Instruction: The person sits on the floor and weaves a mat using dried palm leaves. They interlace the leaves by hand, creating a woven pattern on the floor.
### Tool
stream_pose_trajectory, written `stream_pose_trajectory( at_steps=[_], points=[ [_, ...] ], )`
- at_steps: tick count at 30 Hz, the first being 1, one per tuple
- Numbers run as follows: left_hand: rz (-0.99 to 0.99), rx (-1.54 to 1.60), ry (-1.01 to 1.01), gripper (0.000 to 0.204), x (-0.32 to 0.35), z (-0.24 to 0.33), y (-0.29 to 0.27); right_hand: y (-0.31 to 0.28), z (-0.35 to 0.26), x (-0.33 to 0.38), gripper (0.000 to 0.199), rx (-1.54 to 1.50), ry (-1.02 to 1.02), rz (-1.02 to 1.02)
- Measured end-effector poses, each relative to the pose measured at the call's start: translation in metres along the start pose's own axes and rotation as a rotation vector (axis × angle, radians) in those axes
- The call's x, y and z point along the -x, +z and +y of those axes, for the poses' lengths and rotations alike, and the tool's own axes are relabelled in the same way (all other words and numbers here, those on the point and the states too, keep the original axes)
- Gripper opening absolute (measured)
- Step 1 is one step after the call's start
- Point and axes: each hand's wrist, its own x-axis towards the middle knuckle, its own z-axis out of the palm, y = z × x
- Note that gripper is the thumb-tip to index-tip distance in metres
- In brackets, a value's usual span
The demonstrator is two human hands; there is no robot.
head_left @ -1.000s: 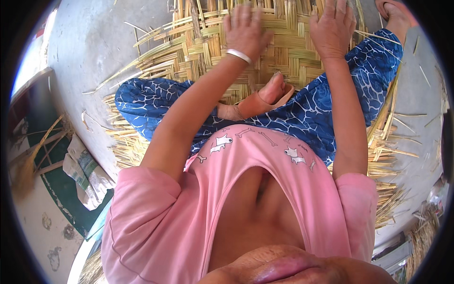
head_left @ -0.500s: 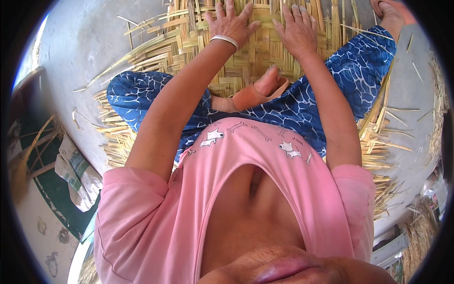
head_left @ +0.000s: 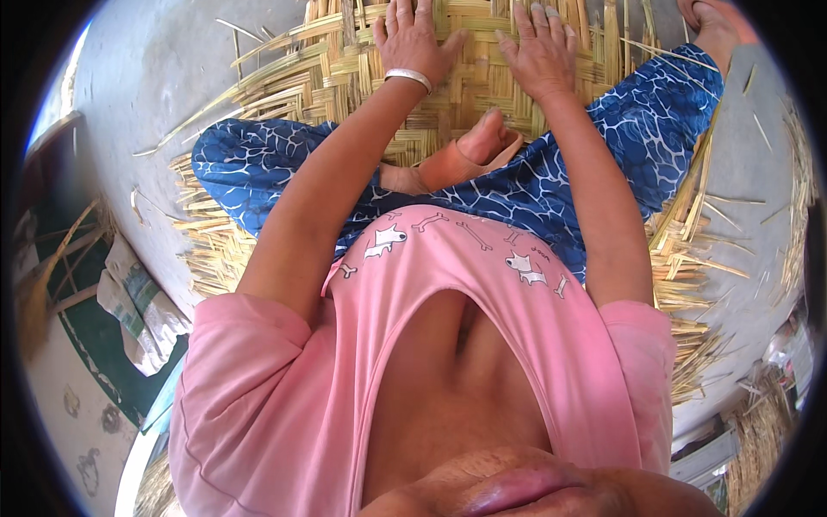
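Observation:
A woven mat of split straw-coloured strips (head_left: 474, 86) lies on the floor under my legs and reaches past the top of the view. My left hand (head_left: 416, 41), with a silvery bangle (head_left: 408, 80) at its wrist, rests palm down on the weave, fingers apart. To its right, my right hand (head_left: 541, 56) is also flat on the mat with its fingers stretched out. Neither hand holds anything. Between my forearms my sandalled foot (head_left: 478, 148) is on the weave. Loose strip ends (head_left: 284, 53) stick out at the mat's left side.
My bent legs in blue patterned trousers (head_left: 637, 129) frame the mat. Scattered strips lie on the grey floor (head_left: 155, 77). A bundle of straw (head_left: 758, 439) sits at the lower right. A pale printed sack (head_left: 142, 302) hangs over something dark green at the left.
My left hand has shifted slightly, its thumb now blurred and fingers closer together. My right hand has moved very little. My left arm and knee have shifted a bit.

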Motion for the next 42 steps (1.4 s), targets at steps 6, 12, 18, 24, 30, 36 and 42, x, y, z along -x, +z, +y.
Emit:
stream_pose_trajectory(
  at_steps=[6, 12, 18, 24, 30, 36, 42],
  points=[
    [0.007, 0.060, -0.045, 0.086, -0.001, 0.005, 0.002, 0.015, 0.008, -0.002, 0.061, 0.131, -0.053, 0.040],
    [-0.006, 0.100, -0.071, 0.084, -0.002, 0.009, 0.001, 0.017, 0.010, 0.000, 0.061, 0.143, -0.032, 0.014],
    [-0.018, 0.108, -0.077, 0.078, -0.006, 0.008, 0.002, 0.008, 0.012, 0.009, 0.061, 0.161, -0.040, -0.039],
    [-0.023, 0.120, -0.105, 0.075, -0.014, -0.003, 0.009, -0.039, 0.004, 0.033, 0.055, -0.130, 0.101, -0.029],
    [-0.103, 0.147, -0.071, 0.083, -0.021, -0.004, 0.005, -0.108, 0.007, 0.082, 0.041, -0.169, 0.106, 0.126],
    [0.052, -0.075, -0.063, 0.099, -0.026, -0.004, 0.029, -0.168, 0.064, 0.142, 0.036, -0.015, 0.302, 0.350],
    [-0.178, 0.004, -0.187, 0.105, -0.035, 0.000, 0.011, -0.148, 0.171, 0.227, 0.040, 0.183, 0.859, 0.082]
  ],
)
